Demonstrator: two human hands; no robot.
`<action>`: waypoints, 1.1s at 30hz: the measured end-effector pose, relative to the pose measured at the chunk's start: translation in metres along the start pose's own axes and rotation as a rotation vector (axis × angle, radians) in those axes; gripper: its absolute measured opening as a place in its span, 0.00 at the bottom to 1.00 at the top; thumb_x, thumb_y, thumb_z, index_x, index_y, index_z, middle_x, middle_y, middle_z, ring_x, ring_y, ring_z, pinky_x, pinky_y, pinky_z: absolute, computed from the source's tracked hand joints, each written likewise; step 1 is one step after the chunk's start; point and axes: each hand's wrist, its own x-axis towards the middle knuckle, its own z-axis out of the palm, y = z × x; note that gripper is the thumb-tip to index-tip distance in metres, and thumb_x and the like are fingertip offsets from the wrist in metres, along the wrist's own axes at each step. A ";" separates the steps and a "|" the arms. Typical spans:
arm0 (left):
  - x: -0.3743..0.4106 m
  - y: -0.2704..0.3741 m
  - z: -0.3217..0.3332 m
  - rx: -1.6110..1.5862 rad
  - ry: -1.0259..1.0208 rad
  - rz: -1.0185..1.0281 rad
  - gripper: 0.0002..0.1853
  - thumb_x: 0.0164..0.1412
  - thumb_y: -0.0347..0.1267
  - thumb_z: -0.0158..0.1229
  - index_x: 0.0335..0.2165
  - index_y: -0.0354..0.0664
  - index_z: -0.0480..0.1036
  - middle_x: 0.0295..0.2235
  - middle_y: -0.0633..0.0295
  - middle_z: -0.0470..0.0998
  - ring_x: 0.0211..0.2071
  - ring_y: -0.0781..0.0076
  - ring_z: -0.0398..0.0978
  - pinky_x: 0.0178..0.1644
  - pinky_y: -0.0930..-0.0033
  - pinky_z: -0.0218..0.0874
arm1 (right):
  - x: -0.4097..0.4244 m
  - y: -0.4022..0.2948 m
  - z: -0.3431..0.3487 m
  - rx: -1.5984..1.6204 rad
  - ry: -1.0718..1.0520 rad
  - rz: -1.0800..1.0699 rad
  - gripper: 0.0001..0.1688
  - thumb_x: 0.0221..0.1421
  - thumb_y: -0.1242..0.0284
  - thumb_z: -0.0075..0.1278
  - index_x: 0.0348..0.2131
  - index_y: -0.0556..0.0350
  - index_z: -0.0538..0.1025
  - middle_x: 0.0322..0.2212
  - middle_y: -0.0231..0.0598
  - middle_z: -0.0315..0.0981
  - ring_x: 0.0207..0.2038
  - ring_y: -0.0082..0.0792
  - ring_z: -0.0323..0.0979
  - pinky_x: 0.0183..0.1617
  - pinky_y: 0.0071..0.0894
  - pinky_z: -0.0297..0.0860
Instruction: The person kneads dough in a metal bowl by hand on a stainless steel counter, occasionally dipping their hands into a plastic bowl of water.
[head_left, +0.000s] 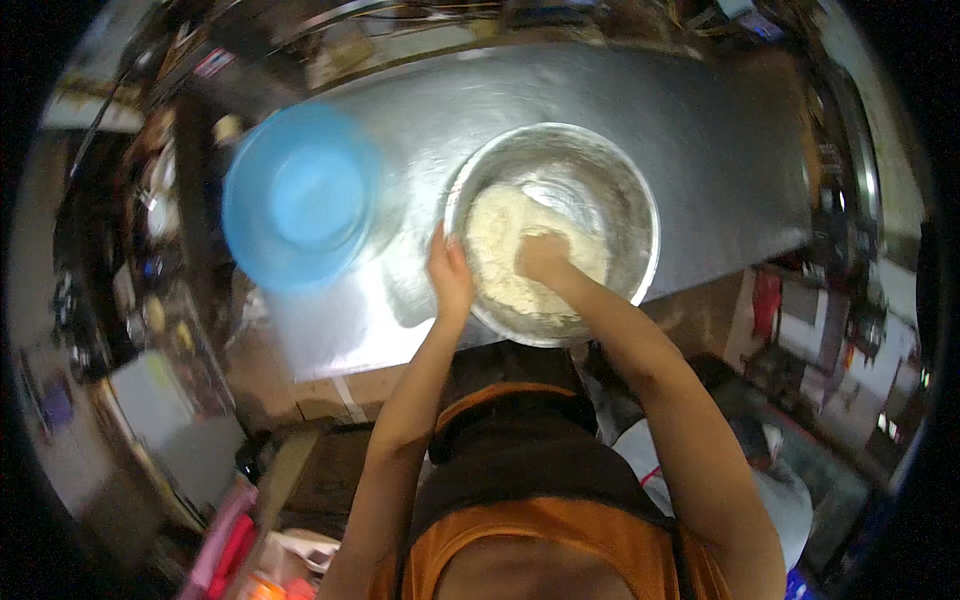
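A wide, round stainless-steel bowl (651, 217) rests near the front edge of a metal-topped table. Pale, floury dough (499, 225) covers much of its bottom, toward the left and near side. My left hand (451, 274) holds the bowl from outside at its left wall, thumb up by the rim. Inside the bowl, my right hand (544, 256) is curled into a fist and pressed into the dough. The fingertips of that hand are hidden in the dough.
A blue plastic basin (300, 199), blurred, stands on the left end of the metal tabletop (720, 150). Cluttered shelves run along the left side. Behind me at the lower right is a person in a light top (780, 502). A white box-like surface (161, 397) is at lower left.
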 end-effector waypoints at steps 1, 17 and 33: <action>0.001 0.006 -0.001 0.002 -0.009 -0.032 0.20 0.63 0.30 0.43 0.50 0.27 0.63 0.44 0.42 0.70 0.45 0.56 0.70 0.49 0.66 0.60 | 0.005 0.007 0.011 -0.015 -0.024 -0.036 0.17 0.47 0.63 0.45 0.30 0.52 0.80 0.31 0.44 0.78 0.36 0.41 0.75 0.42 0.42 0.68; 0.248 -0.094 -0.191 0.653 0.285 0.129 0.17 0.56 0.35 0.52 0.42 0.36 0.71 0.41 0.44 0.73 0.46 0.49 0.69 0.51 0.54 0.60 | -0.104 0.033 -0.025 0.674 0.477 -0.089 0.16 0.56 0.79 0.41 0.46 0.58 0.70 0.35 0.37 0.72 0.39 0.27 0.69 0.44 0.25 0.65; 0.121 0.125 -0.070 -0.291 -0.773 -0.384 0.12 0.64 0.36 0.45 0.26 0.43 0.68 0.17 0.71 0.66 0.16 0.82 0.61 0.17 0.79 0.52 | -0.065 -0.019 -0.042 2.439 0.067 -0.070 0.18 0.58 0.75 0.41 0.48 0.61 0.66 0.42 0.47 0.68 0.43 0.40 0.72 0.43 0.35 0.73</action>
